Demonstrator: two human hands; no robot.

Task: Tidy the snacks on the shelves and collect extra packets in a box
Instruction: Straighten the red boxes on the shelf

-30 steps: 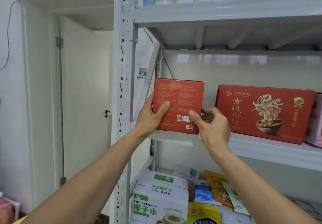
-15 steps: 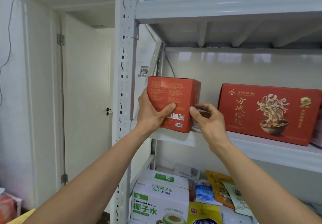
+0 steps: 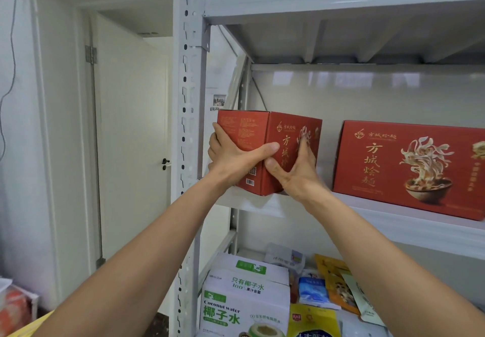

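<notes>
Red cardboard fills the centre of my feed: two noodle boxes, both on the middle shelf [image 3: 393, 222]. The red box [image 3: 250, 126] I am working sits at the shelf's left end, centre of frame, turned corner-on so I see two faces: a side panel of small gold print with a barcode low down, and a front with gold characters and a noodle picture. I cannot tell whether its base rests on the shelf. My left hand [image 3: 236, 158] grips the side panel, fingers round the far edge, thumb laid across the corner. My right hand [image 3: 296, 176] lies flat against the front, fingers straight up, thumb spread. The second red box [image 3: 409, 168] stands well apart at right, front face out. At bottom centre, one white carton [image 3: 244, 297] of coconut water, with at least four snack packets [image 3: 313, 289] beside it.
</notes>
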